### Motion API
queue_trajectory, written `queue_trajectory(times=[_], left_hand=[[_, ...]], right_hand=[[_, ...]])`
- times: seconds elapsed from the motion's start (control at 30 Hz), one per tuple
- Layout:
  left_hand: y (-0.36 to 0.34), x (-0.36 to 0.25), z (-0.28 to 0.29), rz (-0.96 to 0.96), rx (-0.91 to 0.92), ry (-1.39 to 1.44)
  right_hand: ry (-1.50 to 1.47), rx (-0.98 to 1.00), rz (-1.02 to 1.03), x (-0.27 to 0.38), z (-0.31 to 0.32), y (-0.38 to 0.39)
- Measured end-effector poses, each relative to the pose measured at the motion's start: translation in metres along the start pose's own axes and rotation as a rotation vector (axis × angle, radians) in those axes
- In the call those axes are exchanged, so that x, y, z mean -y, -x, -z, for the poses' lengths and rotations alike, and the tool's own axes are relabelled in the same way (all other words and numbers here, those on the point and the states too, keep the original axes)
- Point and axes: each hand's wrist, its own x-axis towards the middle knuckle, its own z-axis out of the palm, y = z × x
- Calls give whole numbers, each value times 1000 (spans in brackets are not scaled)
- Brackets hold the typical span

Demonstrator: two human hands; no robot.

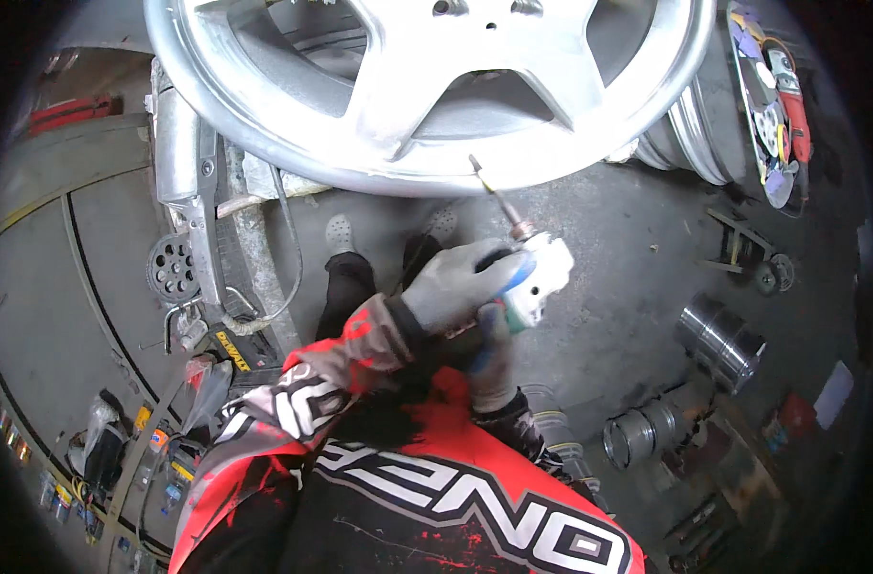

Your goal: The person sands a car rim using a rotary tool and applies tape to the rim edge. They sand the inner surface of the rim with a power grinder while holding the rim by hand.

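My left hand (455, 283), in a grey glove, is wrapped over a white and teal power tool (546, 273), which has a long shaft with a narrow bit pointing up at the wheel. My right hand (495, 354), also gloved, grips the tool's body from below, partly hidden behind the left. A large silver five-spoke wheel rim (384, 115) fills the top of the view. The bit's tip shows just in front of its lower lip; whether they touch I cannot tell.
A metal arm (178, 153) and hose stand left of the wheel, beside a workbench (54, 268) with tools. At right are more rims (704, 134), a board (757, 115) with a red grinder and discs, and metal cylinders (718, 340). My feet (341, 230) are below the wheel.
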Motion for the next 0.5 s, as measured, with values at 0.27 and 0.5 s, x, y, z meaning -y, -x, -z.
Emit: queue_trajectory(times=[0.27,0.5], left_hand=[[3,4,3,-52,-46,-28],[-4,16,6,-85,35,-7]], right_hand=[[143,105,-2,-4,-2,-1],[537,-25,334,1,-13,5]])
